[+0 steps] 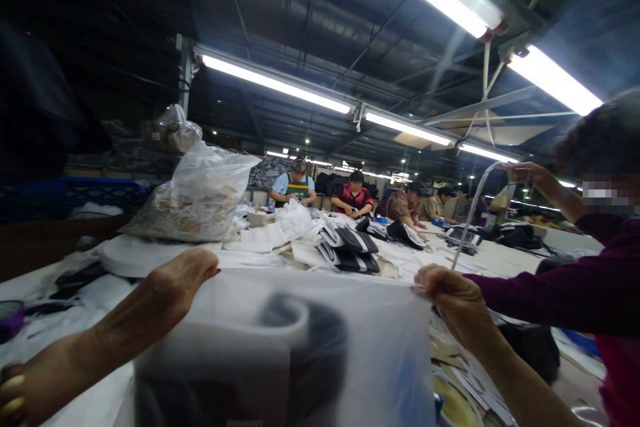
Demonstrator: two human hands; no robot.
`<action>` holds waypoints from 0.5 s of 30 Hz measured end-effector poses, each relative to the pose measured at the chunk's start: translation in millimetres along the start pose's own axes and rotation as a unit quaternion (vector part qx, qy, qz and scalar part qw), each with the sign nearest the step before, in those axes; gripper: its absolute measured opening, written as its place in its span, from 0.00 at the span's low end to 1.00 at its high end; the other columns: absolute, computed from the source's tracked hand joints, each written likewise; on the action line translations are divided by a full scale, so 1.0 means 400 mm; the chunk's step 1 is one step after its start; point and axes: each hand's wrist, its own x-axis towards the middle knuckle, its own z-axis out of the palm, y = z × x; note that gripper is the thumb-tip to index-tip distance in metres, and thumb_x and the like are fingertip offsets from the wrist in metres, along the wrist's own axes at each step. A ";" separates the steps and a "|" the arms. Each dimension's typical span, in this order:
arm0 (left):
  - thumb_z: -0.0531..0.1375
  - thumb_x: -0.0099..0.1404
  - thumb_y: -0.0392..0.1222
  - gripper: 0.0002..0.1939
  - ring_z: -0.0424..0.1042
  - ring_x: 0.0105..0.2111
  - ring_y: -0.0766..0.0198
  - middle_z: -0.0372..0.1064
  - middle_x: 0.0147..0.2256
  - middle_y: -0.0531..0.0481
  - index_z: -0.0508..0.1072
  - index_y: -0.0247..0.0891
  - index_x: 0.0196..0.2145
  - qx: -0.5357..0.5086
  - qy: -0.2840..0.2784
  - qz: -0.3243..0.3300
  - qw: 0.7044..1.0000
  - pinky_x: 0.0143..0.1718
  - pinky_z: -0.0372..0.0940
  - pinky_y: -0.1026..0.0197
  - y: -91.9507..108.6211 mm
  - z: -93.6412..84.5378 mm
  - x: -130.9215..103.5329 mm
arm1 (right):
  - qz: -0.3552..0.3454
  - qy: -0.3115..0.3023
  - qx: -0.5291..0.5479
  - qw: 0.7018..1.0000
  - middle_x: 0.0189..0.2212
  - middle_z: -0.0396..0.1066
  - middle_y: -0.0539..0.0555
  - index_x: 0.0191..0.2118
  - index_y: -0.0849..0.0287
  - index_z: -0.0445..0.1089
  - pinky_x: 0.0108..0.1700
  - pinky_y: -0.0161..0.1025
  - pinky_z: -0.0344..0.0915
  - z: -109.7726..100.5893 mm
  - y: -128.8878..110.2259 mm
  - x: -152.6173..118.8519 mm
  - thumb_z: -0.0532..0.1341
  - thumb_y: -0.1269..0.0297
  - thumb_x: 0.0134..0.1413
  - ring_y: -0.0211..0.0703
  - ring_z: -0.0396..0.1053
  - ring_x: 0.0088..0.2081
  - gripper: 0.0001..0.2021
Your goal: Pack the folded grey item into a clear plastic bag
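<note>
A translucent white plastic bag [380, 347] is stretched upright in front of me, its top edge pulled nearly straight. At its upper left corner my left hand [183, 280] is closed in a pinch on that edge. My right hand [453, 293] grips the upper right corner, fingers bent around the plastic. Dark and white shapes show blurred through the bag; I cannot tell whether they are inside or behind it. Just beyond the top edge lies a stack of folded black and white pieces [347, 250] on the table.
A large filled clear bag [200, 193] stands at the left of the worktable [495, 265]. Close on my right, a person in a purple sleeve [545, 297] raises a pale strip [470, 220]. Across the table several people work. A round yellowish container [455, 403] sits low right.
</note>
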 end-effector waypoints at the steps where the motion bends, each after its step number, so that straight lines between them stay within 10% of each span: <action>1: 0.48 0.69 0.39 0.09 0.62 0.25 0.66 0.58 0.25 0.55 0.60 0.40 0.29 0.008 -0.003 0.008 1.000 0.29 0.56 0.63 0.005 -0.003 0.003 | -0.006 0.002 -0.011 1.000 0.22 0.63 0.47 0.17 0.56 0.66 0.31 0.36 0.63 -0.018 -0.003 0.000 0.71 0.62 0.34 0.37 0.61 0.28 0.12; 7: 0.45 0.68 0.30 0.12 0.61 0.24 0.66 0.58 0.24 0.54 0.58 0.39 0.27 0.063 0.003 0.029 0.998 0.27 0.56 0.63 0.049 -0.029 0.029 | -0.035 0.043 -0.286 0.957 0.30 0.70 0.55 0.26 0.55 0.70 0.34 0.43 0.67 -0.023 -0.058 0.036 0.66 0.54 0.41 0.47 0.69 0.32 0.11; 15: 0.47 0.66 0.27 0.12 0.60 0.25 0.65 0.59 0.24 0.53 0.60 0.37 0.26 0.105 -0.014 0.036 0.994 0.30 0.55 0.62 0.065 -0.051 0.037 | -0.174 -0.208 -0.499 0.823 0.39 0.72 0.60 0.45 0.62 0.67 0.44 0.50 0.63 0.352 -0.092 0.046 0.56 0.49 0.56 0.54 0.69 0.41 0.20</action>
